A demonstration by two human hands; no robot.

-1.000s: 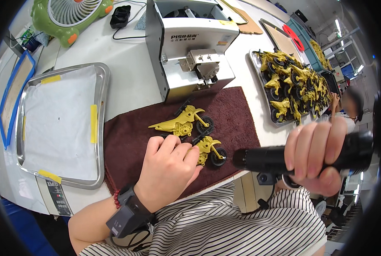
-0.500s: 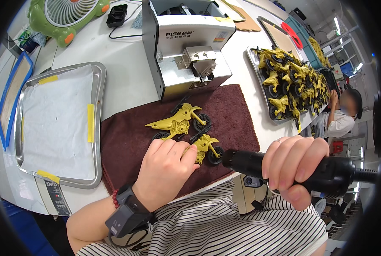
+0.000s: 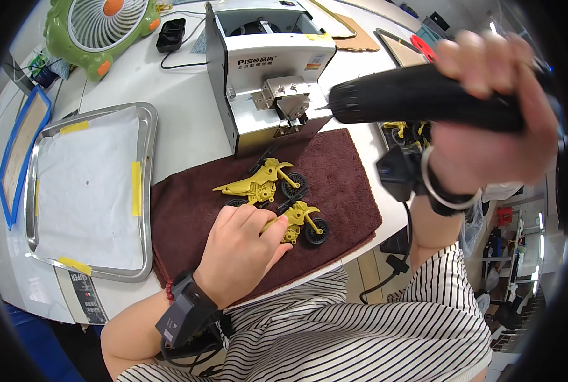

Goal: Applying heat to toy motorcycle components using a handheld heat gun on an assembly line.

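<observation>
Screwdriver, black and thick-bodied, held roughly level in the right hand, whose blurred fingers wrap its handle. The thin bit at its left end points toward the metal block on the front of a silver box-shaped machine; whether bit and block touch cannot be told. The left hand lies over a brown cloth in front of the machine, thumb and fingers grasping the rear part of the nearer toy motorcycle, yellow with a black front wheel directed to the right. A farther toy motorcycle of like form lies on the cloth just beyond it. Left of the cloth, on the white table, is a metal tray lined with a white sheet and strips of yellow tape; a blue-framed panel stands beside its left edge. At upper left, a green fan is near a black container. At right, further yellow-and-black pieces are partly hidden behind the screwdriver and right hand.
</observation>
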